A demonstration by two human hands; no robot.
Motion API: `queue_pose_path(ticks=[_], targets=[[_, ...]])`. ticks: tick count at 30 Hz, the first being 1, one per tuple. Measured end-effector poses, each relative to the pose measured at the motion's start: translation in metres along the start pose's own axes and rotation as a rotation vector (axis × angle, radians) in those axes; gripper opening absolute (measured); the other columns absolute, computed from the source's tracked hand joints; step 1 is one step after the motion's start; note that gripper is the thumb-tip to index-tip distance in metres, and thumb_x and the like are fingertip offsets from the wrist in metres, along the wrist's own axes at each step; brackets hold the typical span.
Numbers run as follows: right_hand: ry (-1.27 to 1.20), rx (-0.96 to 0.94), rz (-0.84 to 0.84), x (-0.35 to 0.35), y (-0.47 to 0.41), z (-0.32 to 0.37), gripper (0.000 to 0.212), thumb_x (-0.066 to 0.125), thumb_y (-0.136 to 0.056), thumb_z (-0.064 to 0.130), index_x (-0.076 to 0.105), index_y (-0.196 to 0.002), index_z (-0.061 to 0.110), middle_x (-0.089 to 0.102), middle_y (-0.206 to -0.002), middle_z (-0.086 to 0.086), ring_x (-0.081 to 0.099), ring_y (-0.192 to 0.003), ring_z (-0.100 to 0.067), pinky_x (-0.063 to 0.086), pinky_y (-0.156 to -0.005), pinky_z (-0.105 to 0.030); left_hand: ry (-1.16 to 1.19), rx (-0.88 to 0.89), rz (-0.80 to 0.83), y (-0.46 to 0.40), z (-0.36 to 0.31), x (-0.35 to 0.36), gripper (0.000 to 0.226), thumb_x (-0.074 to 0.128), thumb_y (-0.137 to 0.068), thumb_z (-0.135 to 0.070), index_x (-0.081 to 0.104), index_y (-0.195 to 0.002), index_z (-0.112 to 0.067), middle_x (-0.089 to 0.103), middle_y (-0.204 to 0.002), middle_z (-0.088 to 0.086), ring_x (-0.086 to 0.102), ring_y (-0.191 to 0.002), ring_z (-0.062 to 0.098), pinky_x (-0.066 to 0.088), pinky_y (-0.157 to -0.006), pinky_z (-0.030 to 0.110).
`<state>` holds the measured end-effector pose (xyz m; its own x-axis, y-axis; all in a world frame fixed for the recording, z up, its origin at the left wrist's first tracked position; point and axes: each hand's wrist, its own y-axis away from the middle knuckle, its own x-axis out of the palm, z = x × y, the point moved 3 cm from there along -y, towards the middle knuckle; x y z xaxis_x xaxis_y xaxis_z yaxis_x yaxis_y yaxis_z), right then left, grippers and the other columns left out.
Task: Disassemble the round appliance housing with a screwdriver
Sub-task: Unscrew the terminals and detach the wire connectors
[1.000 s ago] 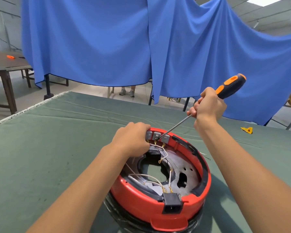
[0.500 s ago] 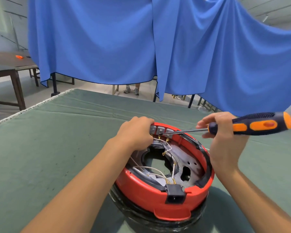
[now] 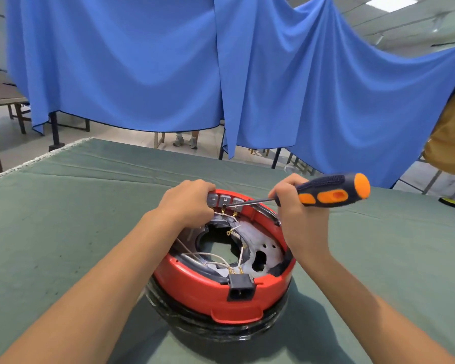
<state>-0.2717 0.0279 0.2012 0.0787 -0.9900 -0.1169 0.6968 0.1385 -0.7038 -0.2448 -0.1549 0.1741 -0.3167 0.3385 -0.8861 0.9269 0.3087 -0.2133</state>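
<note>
From the head view, your right hand [image 3: 298, 206] has brought the black-and-orange-handled screwdriver [image 3: 329, 193] from a steep angle down to nearly level, its grip curled round the handle's front, tip now at the grey terminal blocks [image 3: 225, 200]. Your left hand [image 3: 188, 203] still grips the far rim of the round red appliance housing [image 3: 221, 292] on the green-covered tabletop [image 3: 63, 219], so prying there looks underway.

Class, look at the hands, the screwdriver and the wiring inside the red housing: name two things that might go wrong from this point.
1. The screwdriver tip sits at the grey switches, right beside the left hand gripping the rim; a slip might jab those fingers.
2. Thin white wires run loose inside the red housing; levering with the right hand might tear one from its brass terminal.
</note>
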Motion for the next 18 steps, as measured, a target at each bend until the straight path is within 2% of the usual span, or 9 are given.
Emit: queue_pose_path(ticks=[2,5,8,11,15,18], targets=[[-0.039,0.062,-0.034,-0.002,-0.015,-0.002,0.022,0.050,-0.073,0.017,0.049,-0.059,0.000,0.041,-0.045,0.012,0.041,-0.048,-0.006,0.034,-0.050,-0.015,0.000,-0.004,0.001,0.000,-0.001,-0.001,0.047,0.051,-0.071,-0.013,0.058,-0.116,-0.023,0.064,-0.113,0.001,0.057,-0.104,0.026,0.049,-0.081,0.036],[-0.030,0.181,-0.067,-0.007,-0.039,-0.010,0.028,0.050,-0.070,0.025,0.050,-0.054,0.002,0.042,-0.046,0.007,0.041,-0.049,-0.013,0.033,-0.052,-0.024,0.002,-0.005,0.002,0.000,-0.002,-0.002,0.049,0.051,-0.069,-0.013,0.059,-0.116,-0.024,0.064,-0.113,0.000,0.057,-0.104,0.026,0.049,-0.080,0.035],[0.025,0.301,-0.085,-0.011,-0.059,-0.021,0.040,0.048,-0.066,0.032,0.058,-0.067,-0.007,0.040,-0.039,0.009,0.038,-0.038,-0.009,0.029,-0.044,-0.018,0.004,0.000,0.002,0.000,-0.001,-0.001,0.047,0.051,-0.070,-0.014,0.059,-0.115,-0.024,0.064,-0.112,0.001,0.056,-0.104,0.026,0.049,-0.080,0.036],[0.031,0.363,-0.085,-0.010,-0.073,-0.029,0.040,0.047,-0.065,0.031,0.062,-0.074,-0.004,0.036,-0.034,0.010,0.032,-0.030,-0.006,0.024,-0.038,-0.016,0.004,0.008,-0.005,-0.001,-0.001,0.000,0.046,0.052,-0.072,-0.014,0.058,-0.116,-0.024,0.064,-0.114,0.002,0.056,-0.104,0.026,0.048,-0.080,0.036],[-0.015,0.442,-0.110,-0.007,-0.087,-0.040,0.021,0.049,-0.075,0.023,0.052,-0.063,0.006,0.039,-0.036,0.009,0.031,-0.028,-0.004,0.021,-0.037,-0.015,-0.008,0.011,-0.005,-0.001,0.000,0.000,0.046,0.051,-0.073,-0.013,0.058,-0.117,-0.023,0.063,-0.117,0.002,0.055,-0.108,0.027,0.048,-0.083,0.037],[-0.040,0.500,-0.137,-0.003,-0.097,-0.046,0.024,0.050,-0.075,0.022,0.044,-0.052,0.014,0.048,-0.045,0.003,0.032,-0.028,-0.006,0.021,-0.036,-0.013,-0.013,0.009,-0.003,-0.002,0.001,0.000,0.047,0.051,-0.072,-0.012,0.057,-0.117,-0.023,0.063,-0.118,0.002,0.054,-0.110,0.027,0.048,-0.085,0.037]])
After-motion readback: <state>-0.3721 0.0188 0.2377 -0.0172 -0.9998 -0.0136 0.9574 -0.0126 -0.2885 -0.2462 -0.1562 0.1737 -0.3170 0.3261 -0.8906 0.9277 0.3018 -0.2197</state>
